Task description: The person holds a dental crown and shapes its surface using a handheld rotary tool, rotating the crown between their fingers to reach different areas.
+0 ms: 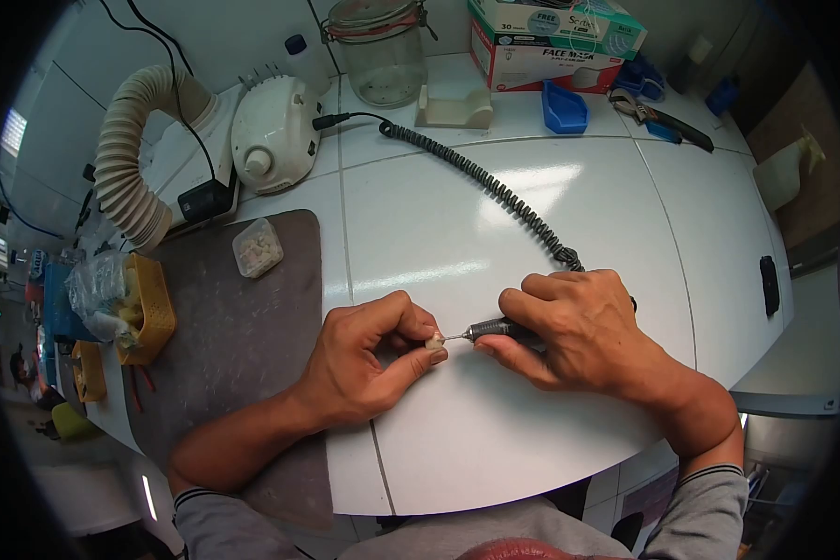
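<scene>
My left hand [364, 353] is closed, pinching a small off-white, tooth-like piece [434, 343] between thumb and fingertips. My right hand [583, 327] wraps round a dark rotary handpiece [495, 329], held nearly level and pointing left. Its thin metal bit [455, 336] reaches to the small piece; whether the tip touches or stops just short is too fine to tell. From behind the right hand, a coiled black cord [495, 187] runs back to the white control unit [275, 135] with a round knob. Both hands are over the white table [495, 448].
On the grey mat [243, 373] stands a clear tub [258, 247] of small pale pieces. A yellow basket [149, 313] and a ribbed hose [131, 154] are at left. Behind are a glass jar [378, 56], face mask boxes [551, 65], a blue bin [565, 107] and pliers-like tools [663, 121].
</scene>
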`<state>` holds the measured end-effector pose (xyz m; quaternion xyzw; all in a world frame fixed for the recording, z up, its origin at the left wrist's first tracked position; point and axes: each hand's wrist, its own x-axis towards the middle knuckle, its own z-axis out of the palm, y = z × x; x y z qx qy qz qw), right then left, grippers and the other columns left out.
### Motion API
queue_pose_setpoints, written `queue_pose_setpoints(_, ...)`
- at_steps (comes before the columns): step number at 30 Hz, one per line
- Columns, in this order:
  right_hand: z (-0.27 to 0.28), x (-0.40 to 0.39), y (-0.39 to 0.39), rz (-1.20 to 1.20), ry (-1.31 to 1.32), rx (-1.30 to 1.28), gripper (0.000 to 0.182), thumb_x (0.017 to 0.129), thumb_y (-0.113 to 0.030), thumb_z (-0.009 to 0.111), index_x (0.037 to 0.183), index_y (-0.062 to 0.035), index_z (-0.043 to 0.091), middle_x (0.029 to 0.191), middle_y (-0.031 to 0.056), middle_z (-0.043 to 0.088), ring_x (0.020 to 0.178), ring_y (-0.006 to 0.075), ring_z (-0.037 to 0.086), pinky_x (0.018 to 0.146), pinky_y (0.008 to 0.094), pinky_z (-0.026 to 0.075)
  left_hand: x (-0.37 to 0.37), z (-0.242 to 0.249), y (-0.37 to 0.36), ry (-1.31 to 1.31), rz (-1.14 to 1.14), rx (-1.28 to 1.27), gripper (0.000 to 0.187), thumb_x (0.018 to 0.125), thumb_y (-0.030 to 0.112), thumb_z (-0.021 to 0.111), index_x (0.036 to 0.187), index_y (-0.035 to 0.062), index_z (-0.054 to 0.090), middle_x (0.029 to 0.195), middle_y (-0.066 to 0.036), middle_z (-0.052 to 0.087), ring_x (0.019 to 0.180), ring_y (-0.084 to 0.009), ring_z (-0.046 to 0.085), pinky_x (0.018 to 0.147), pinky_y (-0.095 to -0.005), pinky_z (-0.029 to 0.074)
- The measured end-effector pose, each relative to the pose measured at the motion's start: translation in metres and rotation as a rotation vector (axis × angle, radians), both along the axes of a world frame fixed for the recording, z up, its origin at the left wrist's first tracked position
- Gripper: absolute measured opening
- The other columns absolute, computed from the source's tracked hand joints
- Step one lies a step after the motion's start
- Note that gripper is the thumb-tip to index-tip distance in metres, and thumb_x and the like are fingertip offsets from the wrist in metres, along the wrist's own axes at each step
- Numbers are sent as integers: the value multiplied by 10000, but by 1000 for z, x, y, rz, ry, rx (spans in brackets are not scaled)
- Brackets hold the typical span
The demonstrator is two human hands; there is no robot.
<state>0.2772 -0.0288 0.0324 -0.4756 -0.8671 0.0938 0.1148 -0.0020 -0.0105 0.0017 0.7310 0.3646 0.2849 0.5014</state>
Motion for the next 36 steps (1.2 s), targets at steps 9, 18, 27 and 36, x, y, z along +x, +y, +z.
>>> queue_pose_setpoints(9, -1, 1, 0, 10, 6, 3, 451, 1017, -530, 731, 835, -117, 733, 670, 45, 670, 542, 235, 681, 448, 380, 468, 0, 0, 0, -7, -4, 1, 175, 966, 50, 835, 992, -15, 675, 983, -118, 791, 877, -154, 757, 775, -298, 603)
queue_pose_setpoints(18, 0, 1, 1, 3, 7, -14, 456, 1012, -533, 734, 834, -113, 740, 667, 48, 676, 529, 238, 675, 439, 385, 465, -1, -2, 1, -24, -8, -7, 168, 964, 43, 831, 989, -11, 674, 980, -112, 793, 876, -151, 752, 773, -297, 597)
queue_pose_setpoints(27, -6, -2, 0, -92, 60, 29, 494, 1024, -540, 724, 825, -88, 713, 664, 72, 674, 504, 273, 661, 439, 422, 472, -1, -4, 0, -53, -7, -28, 214, 954, -43, 833, 1034, 11, 642, 1049, -109, 781, 939, -96, 719, 809, -257, 565)
queue_pose_setpoints(36, -4, -1, 1, -87, 78, -11, 537, 1046, -554, 689, 822, -67, 699, 682, 98, 685, 515, 311, 662, 461, 456, 486, 0, -4, 0, -111, 14, -155, 214, 982, -52, 813, 1090, 11, 640, 1110, -105, 762, 1032, -127, 740, 926, -297, 631)
